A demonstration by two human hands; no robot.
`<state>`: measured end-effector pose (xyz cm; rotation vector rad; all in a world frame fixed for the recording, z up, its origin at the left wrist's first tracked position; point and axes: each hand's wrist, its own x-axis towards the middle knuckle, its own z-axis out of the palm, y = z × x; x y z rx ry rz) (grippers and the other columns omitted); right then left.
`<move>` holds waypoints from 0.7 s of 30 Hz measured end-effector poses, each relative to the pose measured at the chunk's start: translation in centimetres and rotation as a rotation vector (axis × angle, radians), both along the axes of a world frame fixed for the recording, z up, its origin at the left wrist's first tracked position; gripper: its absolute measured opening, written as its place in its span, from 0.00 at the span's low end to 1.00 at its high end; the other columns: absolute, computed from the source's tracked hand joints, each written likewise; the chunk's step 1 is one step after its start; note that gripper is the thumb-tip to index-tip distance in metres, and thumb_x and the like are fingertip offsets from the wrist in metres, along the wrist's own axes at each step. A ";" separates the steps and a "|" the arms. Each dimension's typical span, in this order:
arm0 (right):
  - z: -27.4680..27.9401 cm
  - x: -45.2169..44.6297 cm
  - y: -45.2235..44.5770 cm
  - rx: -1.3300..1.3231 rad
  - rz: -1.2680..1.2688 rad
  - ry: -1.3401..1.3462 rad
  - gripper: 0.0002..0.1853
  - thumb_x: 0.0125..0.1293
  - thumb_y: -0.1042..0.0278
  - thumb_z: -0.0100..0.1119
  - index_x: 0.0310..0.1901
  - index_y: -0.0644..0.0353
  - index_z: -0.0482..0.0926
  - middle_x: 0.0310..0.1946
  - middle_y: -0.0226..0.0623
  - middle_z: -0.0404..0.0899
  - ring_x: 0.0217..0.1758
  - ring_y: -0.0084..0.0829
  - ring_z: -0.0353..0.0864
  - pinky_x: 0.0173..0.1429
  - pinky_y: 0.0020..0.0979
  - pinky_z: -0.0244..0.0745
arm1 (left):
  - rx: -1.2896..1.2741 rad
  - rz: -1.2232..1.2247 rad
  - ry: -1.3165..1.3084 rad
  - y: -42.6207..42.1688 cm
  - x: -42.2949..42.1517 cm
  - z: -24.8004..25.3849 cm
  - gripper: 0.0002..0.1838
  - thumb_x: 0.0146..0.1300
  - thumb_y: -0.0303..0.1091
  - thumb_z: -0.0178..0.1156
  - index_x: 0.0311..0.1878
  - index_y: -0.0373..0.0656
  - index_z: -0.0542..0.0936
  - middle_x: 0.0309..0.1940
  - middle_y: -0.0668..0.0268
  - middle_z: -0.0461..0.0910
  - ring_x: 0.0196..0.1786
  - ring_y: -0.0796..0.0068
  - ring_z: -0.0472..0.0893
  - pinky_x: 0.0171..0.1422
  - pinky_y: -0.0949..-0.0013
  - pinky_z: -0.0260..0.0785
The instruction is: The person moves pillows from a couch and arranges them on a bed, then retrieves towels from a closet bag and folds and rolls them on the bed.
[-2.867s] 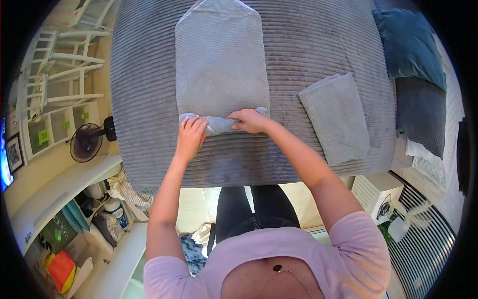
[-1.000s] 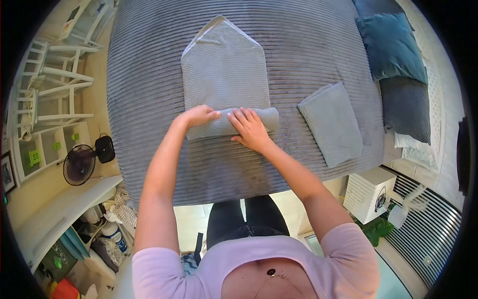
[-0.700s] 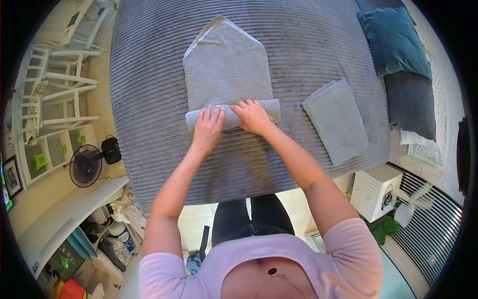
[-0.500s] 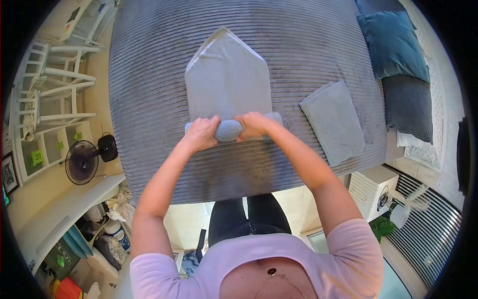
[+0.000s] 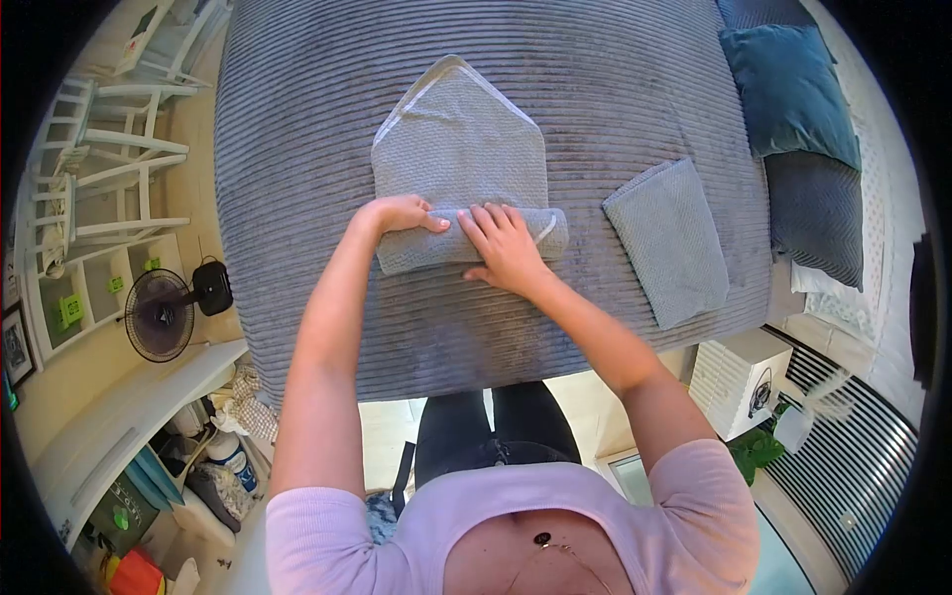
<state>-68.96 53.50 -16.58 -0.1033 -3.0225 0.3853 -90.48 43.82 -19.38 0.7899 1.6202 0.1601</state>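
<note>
A grey cloth (image 5: 461, 159) is being handled on the bed (image 5: 635, 89), nearer to its near edge than to its far side, and a bit closer to its left edge than to its right edge. The end toward the near edge is being kept in a fat roll (image 5: 416, 255), and the rest is being left flat, with its white-edged point being aimed away from the near edge.

The left part of the roll is being touched by the left hand (image 5: 402, 213). Its fingers are being bent and its thumb is being laid on the roll, but it cannot be told if the cloth is being pinched. The roll, right of its middle, is being covered by the right hand (image 5: 506, 248). Its fingers are being held open and a little apart, and nothing is being gripped by them.

A folded cloth (image 5: 666, 243) is being kept apart from the roll, toward the near right corner. The right edge is being partly covered by a blue-green pillow (image 5: 793, 89) and a dark pillow (image 5: 818, 213).
</note>
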 end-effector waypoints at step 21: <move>-1.9 -8.5 9.5 -0.534 0.034 -0.366 0.38 0.36 0.52 0.71 0.52 0.59 0.72 0.50 0.46 0.72 0.56 0.43 0.69 0.60 0.42 0.64 | 0.435 -0.105 0.700 3.2 0.8 0.9 0.25 0.67 0.49 0.42 0.34 0.38 0.82 0.35 0.51 0.81 0.43 0.51 0.79 0.53 0.52 0.69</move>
